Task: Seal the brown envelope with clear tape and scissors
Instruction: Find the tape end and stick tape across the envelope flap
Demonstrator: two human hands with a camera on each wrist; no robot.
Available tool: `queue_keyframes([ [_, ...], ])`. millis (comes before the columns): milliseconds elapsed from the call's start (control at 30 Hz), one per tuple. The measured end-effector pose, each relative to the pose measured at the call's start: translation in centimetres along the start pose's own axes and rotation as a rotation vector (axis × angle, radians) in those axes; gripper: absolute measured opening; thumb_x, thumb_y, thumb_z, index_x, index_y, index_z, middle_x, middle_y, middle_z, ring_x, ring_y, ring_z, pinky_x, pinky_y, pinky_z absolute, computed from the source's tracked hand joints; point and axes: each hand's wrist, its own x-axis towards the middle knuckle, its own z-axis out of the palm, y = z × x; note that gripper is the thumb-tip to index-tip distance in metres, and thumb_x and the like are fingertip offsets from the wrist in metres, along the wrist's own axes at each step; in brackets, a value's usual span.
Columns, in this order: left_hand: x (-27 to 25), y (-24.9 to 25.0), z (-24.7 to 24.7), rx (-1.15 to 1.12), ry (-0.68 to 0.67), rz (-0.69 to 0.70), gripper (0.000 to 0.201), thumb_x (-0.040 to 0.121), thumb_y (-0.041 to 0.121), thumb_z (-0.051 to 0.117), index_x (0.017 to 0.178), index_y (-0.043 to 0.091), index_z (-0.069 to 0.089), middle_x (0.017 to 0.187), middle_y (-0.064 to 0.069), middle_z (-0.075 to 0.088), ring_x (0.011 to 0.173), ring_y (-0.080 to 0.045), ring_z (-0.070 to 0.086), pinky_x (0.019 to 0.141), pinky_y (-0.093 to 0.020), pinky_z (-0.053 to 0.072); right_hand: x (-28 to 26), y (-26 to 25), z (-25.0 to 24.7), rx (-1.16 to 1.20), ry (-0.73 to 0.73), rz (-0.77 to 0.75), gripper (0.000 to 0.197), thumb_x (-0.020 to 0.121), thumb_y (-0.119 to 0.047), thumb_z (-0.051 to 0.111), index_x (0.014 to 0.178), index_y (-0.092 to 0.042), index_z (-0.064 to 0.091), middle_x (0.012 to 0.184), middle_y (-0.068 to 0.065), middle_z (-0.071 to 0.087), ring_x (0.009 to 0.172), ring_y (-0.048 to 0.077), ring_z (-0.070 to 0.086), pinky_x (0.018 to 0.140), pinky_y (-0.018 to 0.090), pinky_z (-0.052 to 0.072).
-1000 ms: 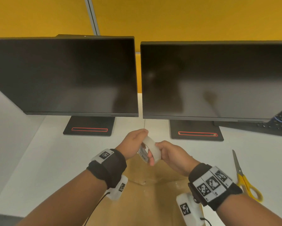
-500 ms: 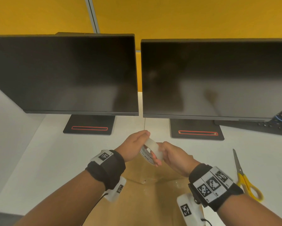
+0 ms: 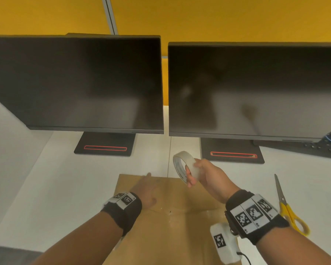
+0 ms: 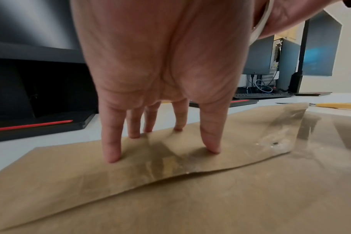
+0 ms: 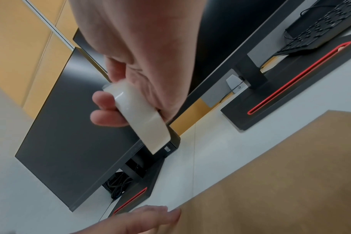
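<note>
The brown envelope (image 3: 172,222) lies flat on the white desk in front of me, its folded flap (image 4: 170,161) towards the monitors. My left hand (image 3: 145,188) presses down on the flap with straight, spread fingers (image 4: 110,152). My right hand (image 3: 204,176) holds the roll of clear tape (image 3: 183,165) in the air above the envelope's far right part, fingers curled through the ring (image 5: 138,115). The yellow-handled scissors (image 3: 287,205) lie on the desk to the right of the envelope, blades pointing away from me.
Two dark monitors (image 3: 74,81) (image 3: 256,88) on black stands with red stripes (image 3: 105,148) block the back of the desk. A black keyboard (image 3: 325,146) sits at the far right. A white wall closes the left side.
My left hand let go of the tape roll and went down onto the envelope flap. My right hand kept the roll and moved it slightly right and away.
</note>
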Motion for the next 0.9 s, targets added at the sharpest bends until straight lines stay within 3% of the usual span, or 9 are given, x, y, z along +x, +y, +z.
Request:
queue_keyframes([
  [200,0.2,-0.1,0.3,0.047,0.069,0.012,0.072,0.089,0.024,0.059,0.151,0.026,0.022,0.16,-0.014,0.001,0.147,-0.029,0.007,0.118,-0.037,0.016,-0.1,-0.1,0.6,0.019,-0.034,-0.002,0.026,0.076,-0.019,0.03,0.076,-0.007,0.053,0.055,0.01,0.042,0.059,0.02,0.045,0.071,0.027,0.048],
  [333,0.4,0.0,0.2,0.039,0.081,0.011,0.074,0.087,0.024,0.061,0.151,0.026,0.023,0.159,-0.014,0.004,0.146,-0.031,0.01,0.118,-0.038,0.017,-0.1,0.0,0.9,0.034,0.014,-0.004,0.022,0.06,-0.007,0.036,0.076,-0.004,0.051,0.056,0.007,0.049,0.057,0.019,0.047,0.072,0.03,0.046],
  [467,0.3,-0.2,0.2,0.029,0.086,0.005,0.073,0.087,0.026,0.061,0.15,0.025,0.024,0.159,-0.012,0.005,0.145,-0.03,0.012,0.117,-0.038,0.019,-0.3,0.1,1.1,0.145,-0.028,-0.012,0.024,0.078,-0.018,0.036,0.087,-0.005,0.054,0.057,0.005,0.05,0.059,0.02,0.045,0.07,0.027,0.048],
  [567,0.1,0.4,-0.2,-0.144,0.138,0.023,0.081,0.082,0.035,0.065,0.15,0.027,0.02,0.16,-0.004,0.005,0.145,-0.027,0.017,0.117,-0.038,0.025,-0.2,0.3,1.0,0.153,-0.029,0.016,0.035,0.092,-0.027,0.031,0.088,-0.003,0.056,0.058,0.009,0.049,0.061,0.021,0.049,0.075,0.031,0.046],
  [633,-0.5,1.5,-0.8,-0.349,0.324,0.147,0.078,0.076,0.043,0.07,0.141,0.028,0.029,0.151,0.004,0.021,0.137,-0.019,0.034,0.109,-0.033,0.036,-0.1,0.4,1.0,0.173,-0.03,0.036,0.042,0.099,-0.024,0.025,0.094,-0.002,0.06,0.066,0.013,0.055,0.067,0.024,0.055,0.083,0.036,0.044],
  [700,-1.4,2.9,-1.4,-0.476,0.511,0.312,0.065,0.071,0.048,0.07,0.124,0.029,0.037,0.13,0.013,0.034,0.122,-0.007,0.043,0.1,-0.022,0.039,0.0,0.6,0.9,0.233,-0.031,0.065,0.043,0.101,-0.024,0.026,0.106,-0.001,0.061,0.08,0.017,0.061,0.077,0.028,0.059,0.084,0.039,0.044],
  [800,-2.4,4.5,-1.8,-0.608,0.497,0.455,0.061,0.071,0.042,0.071,0.121,0.029,0.039,0.123,0.014,0.037,0.118,0.0,0.043,0.098,-0.014,0.037,0.3,0.5,1.1,0.304,0.033,0.085,0.038,0.102,-0.023,0.033,0.119,0.0,0.058,0.102,0.013,0.067,0.09,0.027,0.064,0.082,0.035,0.052],
  [900,-2.3,5.4,-1.9,-0.781,0.43,0.435,0.051,0.078,0.037,0.072,0.12,0.034,0.044,0.123,0.013,0.05,0.11,-0.002,0.053,0.098,-0.021,0.043,0.6,0.4,1.0,0.289,0.062,0.069,0.039,0.101,-0.022,0.036,0.122,0.002,0.058,0.118,0.015,0.067,0.107,0.032,0.064,0.091,0.038,0.052],
])
